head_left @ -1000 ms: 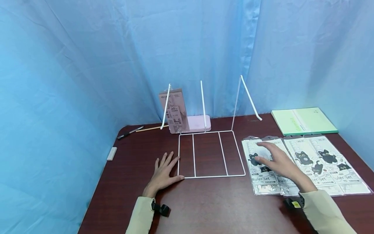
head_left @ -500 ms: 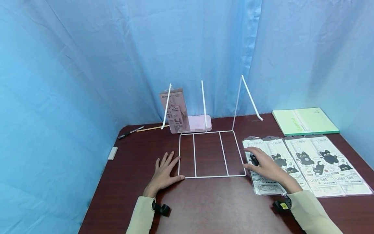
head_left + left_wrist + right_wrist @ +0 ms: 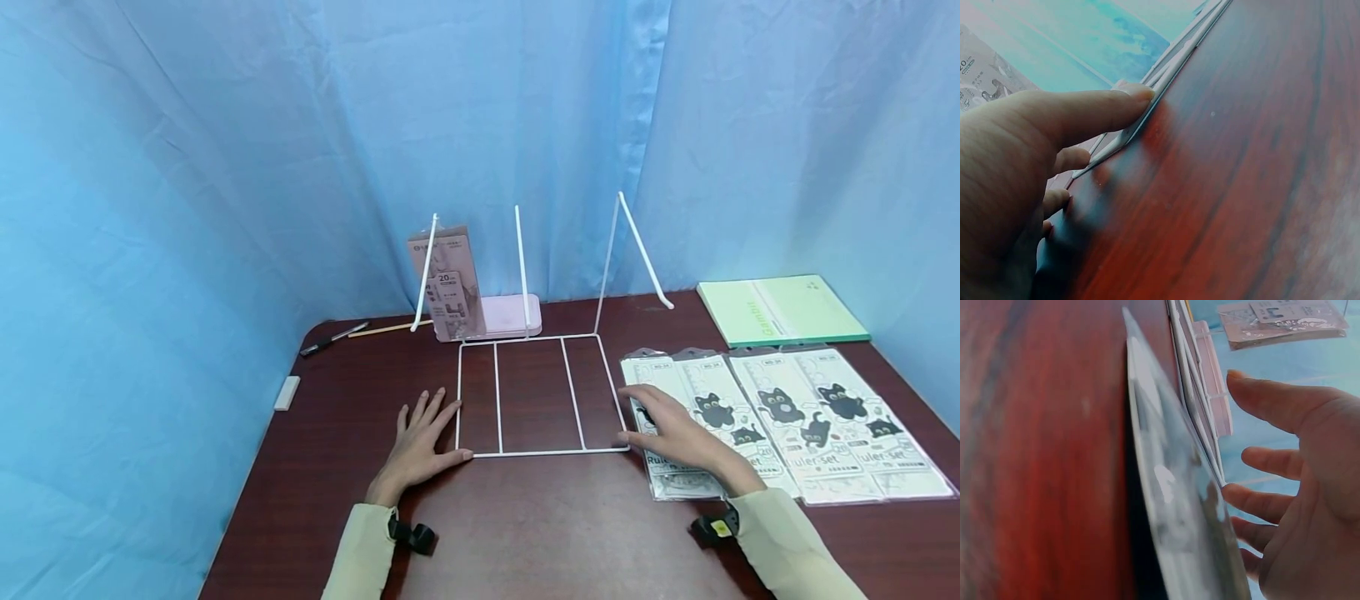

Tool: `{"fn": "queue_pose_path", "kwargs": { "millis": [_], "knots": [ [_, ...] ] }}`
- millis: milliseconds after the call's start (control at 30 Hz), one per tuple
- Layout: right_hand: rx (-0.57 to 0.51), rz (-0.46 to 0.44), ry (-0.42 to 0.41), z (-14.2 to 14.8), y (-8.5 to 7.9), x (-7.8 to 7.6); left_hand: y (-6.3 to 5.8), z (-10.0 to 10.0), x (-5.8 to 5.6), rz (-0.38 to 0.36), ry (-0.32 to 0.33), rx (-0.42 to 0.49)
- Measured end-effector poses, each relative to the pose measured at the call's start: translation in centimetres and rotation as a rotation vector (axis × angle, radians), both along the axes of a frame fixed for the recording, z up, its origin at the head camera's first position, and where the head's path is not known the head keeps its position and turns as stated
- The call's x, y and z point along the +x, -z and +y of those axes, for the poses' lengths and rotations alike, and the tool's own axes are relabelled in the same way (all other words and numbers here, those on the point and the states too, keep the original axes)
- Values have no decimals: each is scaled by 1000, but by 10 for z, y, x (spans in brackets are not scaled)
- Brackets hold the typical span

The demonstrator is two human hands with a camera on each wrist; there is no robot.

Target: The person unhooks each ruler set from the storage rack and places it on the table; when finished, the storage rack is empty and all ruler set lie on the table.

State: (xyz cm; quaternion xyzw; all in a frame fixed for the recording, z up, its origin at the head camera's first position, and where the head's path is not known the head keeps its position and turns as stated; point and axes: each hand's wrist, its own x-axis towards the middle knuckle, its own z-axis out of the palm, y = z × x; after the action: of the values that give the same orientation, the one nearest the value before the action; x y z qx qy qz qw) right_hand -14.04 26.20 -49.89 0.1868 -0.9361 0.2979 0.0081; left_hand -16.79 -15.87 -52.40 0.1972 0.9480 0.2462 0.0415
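Observation:
A white wire display rack [image 3: 540,453] stands mid-table, its base flat and three hooked arms rising at the back. On its left arm hangs a pink-brown package [image 3: 459,287] marked 20. My left hand [image 3: 416,454] is spread beside the base's left side; in the left wrist view its thumb [image 3: 1094,112] lies on the white wire. My right hand [image 3: 678,433] has its fingers loosely bent, holding nothing, with thumb and fingertips at the base's right side. Beneath it lie several flat ruler-set packages [image 3: 780,417] with black cats, the leftmost partly hidden by the hand.
Behind the rack lies a pink case [image 3: 510,315]. A pale green notebook [image 3: 780,310] is at the back right. To the left are a pen [image 3: 333,339], a thin yellowish stick [image 3: 390,328] and a white block [image 3: 287,393] at the table edge. Blue curtains [image 3: 487,125] surround the table.
My right hand has moved left and slightly down from above the ruler-set packages to the rack's right side. The left hand and the rack have stayed in place.

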Motion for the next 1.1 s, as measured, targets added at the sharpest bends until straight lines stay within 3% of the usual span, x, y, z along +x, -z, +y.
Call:
{"fn": "queue_pose_path", "kwargs": {
  "millis": [367,900,1100],
  "knots": [
    [63,148,-37,0,15,1,0,-1,1,0,-2,6],
    [59,70,5,0,20,3,-2,-1,0,-2,0,-7],
    [79,89,1,-1,21,5,-3,-1,1,-19,-3,-6]
  ]
}}
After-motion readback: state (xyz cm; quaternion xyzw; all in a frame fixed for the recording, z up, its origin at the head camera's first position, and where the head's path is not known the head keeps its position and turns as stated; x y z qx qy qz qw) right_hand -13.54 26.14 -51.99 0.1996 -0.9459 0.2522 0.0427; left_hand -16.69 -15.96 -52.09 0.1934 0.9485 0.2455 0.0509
